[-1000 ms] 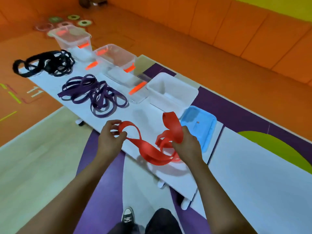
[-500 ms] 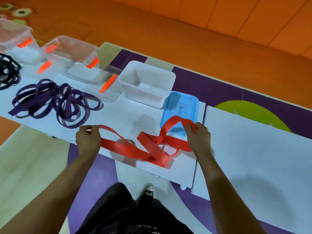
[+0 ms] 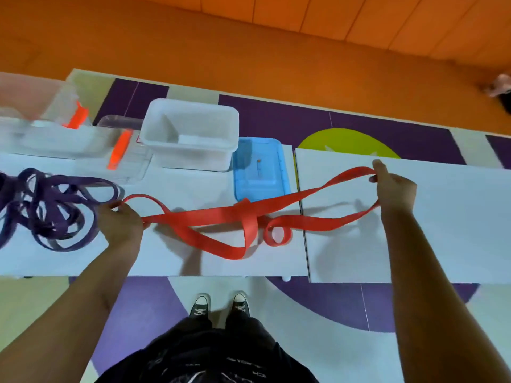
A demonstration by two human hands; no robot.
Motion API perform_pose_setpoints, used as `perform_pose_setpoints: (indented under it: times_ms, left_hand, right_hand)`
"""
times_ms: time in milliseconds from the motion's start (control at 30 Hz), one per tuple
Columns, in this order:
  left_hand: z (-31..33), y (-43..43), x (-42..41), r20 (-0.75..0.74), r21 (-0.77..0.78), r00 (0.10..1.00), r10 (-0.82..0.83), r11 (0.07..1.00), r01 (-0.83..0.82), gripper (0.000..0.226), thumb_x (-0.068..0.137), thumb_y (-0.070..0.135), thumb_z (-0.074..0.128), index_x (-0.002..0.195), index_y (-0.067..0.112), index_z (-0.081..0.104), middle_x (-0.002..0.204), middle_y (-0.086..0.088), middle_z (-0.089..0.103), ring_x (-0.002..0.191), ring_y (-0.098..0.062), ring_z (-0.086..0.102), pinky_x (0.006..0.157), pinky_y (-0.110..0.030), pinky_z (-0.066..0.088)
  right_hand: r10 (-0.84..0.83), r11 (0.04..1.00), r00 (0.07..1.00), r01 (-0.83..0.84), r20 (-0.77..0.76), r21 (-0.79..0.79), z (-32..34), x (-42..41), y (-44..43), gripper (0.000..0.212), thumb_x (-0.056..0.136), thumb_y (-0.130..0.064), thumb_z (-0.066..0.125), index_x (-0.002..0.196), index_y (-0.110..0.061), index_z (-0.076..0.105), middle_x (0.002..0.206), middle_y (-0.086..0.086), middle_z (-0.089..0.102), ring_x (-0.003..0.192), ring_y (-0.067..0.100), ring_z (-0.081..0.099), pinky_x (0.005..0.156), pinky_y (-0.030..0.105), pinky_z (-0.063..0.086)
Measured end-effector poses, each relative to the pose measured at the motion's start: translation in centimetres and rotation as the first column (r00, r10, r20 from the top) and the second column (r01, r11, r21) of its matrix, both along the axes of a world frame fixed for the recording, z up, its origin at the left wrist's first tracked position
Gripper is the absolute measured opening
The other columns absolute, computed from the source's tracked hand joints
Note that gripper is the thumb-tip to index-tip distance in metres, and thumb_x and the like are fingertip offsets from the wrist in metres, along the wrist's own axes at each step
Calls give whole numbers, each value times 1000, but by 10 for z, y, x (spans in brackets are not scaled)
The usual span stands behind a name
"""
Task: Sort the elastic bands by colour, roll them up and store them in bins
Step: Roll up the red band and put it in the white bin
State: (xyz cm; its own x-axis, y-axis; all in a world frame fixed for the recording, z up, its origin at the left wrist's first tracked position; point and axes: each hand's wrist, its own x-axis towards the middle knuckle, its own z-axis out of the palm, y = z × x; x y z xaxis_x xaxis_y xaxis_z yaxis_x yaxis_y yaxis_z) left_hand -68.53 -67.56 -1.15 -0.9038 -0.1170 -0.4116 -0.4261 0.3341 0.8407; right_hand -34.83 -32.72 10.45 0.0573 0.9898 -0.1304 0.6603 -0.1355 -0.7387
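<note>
Red flat elastic band (image 3: 215,215) lies pulled out in a long twisted loop across the white surface (image 3: 442,217), running from 9 o'clock to 3 o'clock. Its strands cross and tangle near the middle, with a small curl just to 4 o'clock of the crossing. The left hand (image 3: 121,228) has its grip closed around the band's 9 o'clock end, low on the surface. The right hand (image 3: 395,192) has its grip pinched on the 3 o'clock end, held up so the loop opens under it.

A heap of purple elastic bands (image 3: 49,211) sits just at 9 o'clock of the left hand. An open white plastic bin (image 3: 190,158) stands at 12 o'clock of the tangle, with a blue plastic lid (image 3: 260,175) touching its 3 o'clock side. Clear plastic bins with orange clips (image 3: 55,145) stand at 10 o'clock, blurred.
</note>
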Motion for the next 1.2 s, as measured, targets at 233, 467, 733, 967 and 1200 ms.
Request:
perform_pose_setpoints:
  times_ms: [233,467,733,967,1200]
  left_hand:
    - [12,13,4,62,115,948,-313,945,305,40,97,5,35,132,6,56,91,-13,64,71,-24,70,82,-48,60]
    - [57,34,40,-118,130,788,-604,777,616,27,104,7,41,125,8,57,101,-15,61,82,-29,68,70,-41,62]
    - [89,42,41,-279,180,841,-464,834,521,30,101,5,35,114,13,61,90,-7,67,72,-20,72,63,-32,59]
    - [80,40,27,-277,208,940,-201,942,263,27,102,7,32,122,14,49,90,-2,59,80,-21,69,75,-42,62]
    - [78,44,14,-247,216,961,-122,960,177,21,104,14,38,121,16,50,88,-2,58,75,-20,68,76,-44,62]
  right_hand:
    - [21,993,961,11,276,-116,-54,-11,-39,29,86,-37,63,108,-19,67,128,15,61,120,38,58,106,48,42]
    - [679,733,733,-675,46,-83,-84,-103,-133,51,84,-46,69,132,-33,57,132,-8,55,118,10,56,104,33,45]
    - [968,248,205,-873,147,-420,-125,-132,-165,55,93,-65,51,139,-35,49,136,-2,62,129,26,56,109,47,42]
    - [665,540,175,-784,726,-306,-142,-80,-125,32,98,-36,46,118,-22,67,127,2,63,124,26,54,106,48,38]
    - [691,704,442,-592,572,-392,-158,-25,-111,50,101,-53,27,134,-25,53,135,4,61,124,29,55,110,53,33]
